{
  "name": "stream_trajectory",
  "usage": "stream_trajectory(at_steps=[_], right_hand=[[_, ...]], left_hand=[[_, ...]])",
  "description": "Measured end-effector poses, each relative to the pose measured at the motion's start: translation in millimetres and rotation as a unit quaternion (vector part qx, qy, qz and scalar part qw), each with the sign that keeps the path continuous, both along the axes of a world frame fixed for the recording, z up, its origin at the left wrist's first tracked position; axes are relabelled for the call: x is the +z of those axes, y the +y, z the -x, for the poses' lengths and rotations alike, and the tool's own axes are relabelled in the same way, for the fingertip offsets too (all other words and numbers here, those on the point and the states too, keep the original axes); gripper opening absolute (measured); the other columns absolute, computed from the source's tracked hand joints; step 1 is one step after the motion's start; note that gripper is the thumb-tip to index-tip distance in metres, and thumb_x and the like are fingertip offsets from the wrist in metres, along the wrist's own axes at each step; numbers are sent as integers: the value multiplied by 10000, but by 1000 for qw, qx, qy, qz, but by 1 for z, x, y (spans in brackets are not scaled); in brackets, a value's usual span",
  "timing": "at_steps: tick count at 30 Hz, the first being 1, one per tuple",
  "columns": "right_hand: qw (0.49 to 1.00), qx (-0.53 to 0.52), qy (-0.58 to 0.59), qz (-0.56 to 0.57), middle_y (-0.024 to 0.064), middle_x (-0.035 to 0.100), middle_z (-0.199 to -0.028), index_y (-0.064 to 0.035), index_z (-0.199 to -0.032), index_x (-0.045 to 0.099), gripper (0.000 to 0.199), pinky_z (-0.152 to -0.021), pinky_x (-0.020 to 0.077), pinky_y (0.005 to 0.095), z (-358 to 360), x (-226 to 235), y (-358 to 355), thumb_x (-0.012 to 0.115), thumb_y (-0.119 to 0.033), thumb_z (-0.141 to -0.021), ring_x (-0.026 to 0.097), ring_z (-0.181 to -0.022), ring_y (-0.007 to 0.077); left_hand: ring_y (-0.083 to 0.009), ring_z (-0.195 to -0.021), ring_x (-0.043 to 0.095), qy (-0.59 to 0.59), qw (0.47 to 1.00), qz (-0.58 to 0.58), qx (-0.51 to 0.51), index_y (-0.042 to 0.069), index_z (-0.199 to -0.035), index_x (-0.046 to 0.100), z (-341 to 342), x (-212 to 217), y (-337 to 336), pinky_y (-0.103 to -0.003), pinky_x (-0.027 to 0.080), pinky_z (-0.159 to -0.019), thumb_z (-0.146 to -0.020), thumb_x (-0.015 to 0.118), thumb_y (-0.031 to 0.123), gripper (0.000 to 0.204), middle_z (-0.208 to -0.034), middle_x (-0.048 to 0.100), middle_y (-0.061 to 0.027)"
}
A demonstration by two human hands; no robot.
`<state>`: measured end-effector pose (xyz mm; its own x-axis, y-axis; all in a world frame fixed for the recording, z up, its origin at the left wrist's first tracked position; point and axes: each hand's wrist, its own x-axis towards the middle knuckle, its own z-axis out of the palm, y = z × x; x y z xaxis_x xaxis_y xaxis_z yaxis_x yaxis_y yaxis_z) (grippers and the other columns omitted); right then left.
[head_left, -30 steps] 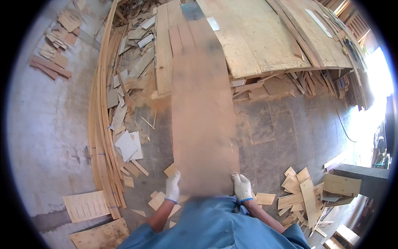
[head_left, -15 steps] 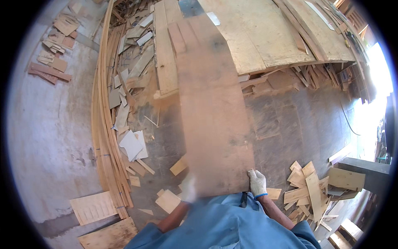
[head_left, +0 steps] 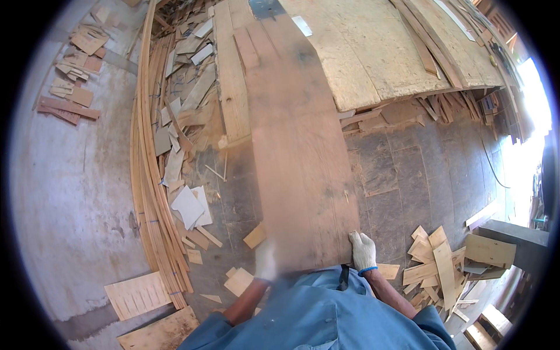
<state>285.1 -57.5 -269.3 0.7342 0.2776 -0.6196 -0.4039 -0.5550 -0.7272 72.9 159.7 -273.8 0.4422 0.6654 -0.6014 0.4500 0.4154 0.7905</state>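
Observation:
A long brown wooden board (head_left: 303,151) stretches from my waist out over the edge of the workbench. My left hand (head_left: 266,259), in a white glove, grips its near left edge; that side is hazy in the picture. At the near right corner my right hand (head_left: 363,249), in a white knit glove with a blue cuff, is closed round the edge, thumb on top. The board's near end lies close against my blue shirt (head_left: 280,315). Its far end rests on the bench, where narrower strips show.
The workbench (head_left: 356,52) has a pale wooden top with long strips on its right. Long thin slats (head_left: 153,216) run along the left wall. Offcuts (head_left: 437,262) are heaped on the floor to the right, near a grey beam (head_left: 513,232). White scraps (head_left: 189,207) lie at the left.
The view has shifted slightly. My left hand sits a little higher along the board's edge. Both hands keep their hold on the board.

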Motion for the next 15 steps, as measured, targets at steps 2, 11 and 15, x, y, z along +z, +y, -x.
stream_trajectory(at_steps=[2, 11, 15], right_hand=[[999, 5, -41, -19, 15, 535, -672, 25, -785, 618, 369, -620, 416, 333, 0, -21, 3, 621, -289, -978, 465, -709, 90], [999, -22, -13, -39, 16, 549, -682, 22, -787, 633, 370, -616, 405, 341, -6, -20, 36, 628, -297, -976, 458, -709, 96], [996, 44, -81, 0, 30, 561, -686, 29, -807, 637, 363, -644, 423, 341, 14, -42, 10, 620, -289, -983, 476, -726, 101]], left_hand=[[-213, -1017, 657, 56, 997, -24, -49, -58, -1180, 647, -18, 26, 9, -408, 520, -894, -1084, 379, 289, 448, -1089, 708, -158], [-136, -1056, 595, 39, 996, -13, 75, -52, -1211, 673, -15, -8, 42, -329, 469, -974, -1038, 575, 348, 447, -1145, 678, -62], [-144, -1065, 596, 32, 998, -35, 38, -72, -1220, 662, -7, 8, 25, -339, 468, -980, -1040, 568, 347, 466, -1150, 679, -71]])
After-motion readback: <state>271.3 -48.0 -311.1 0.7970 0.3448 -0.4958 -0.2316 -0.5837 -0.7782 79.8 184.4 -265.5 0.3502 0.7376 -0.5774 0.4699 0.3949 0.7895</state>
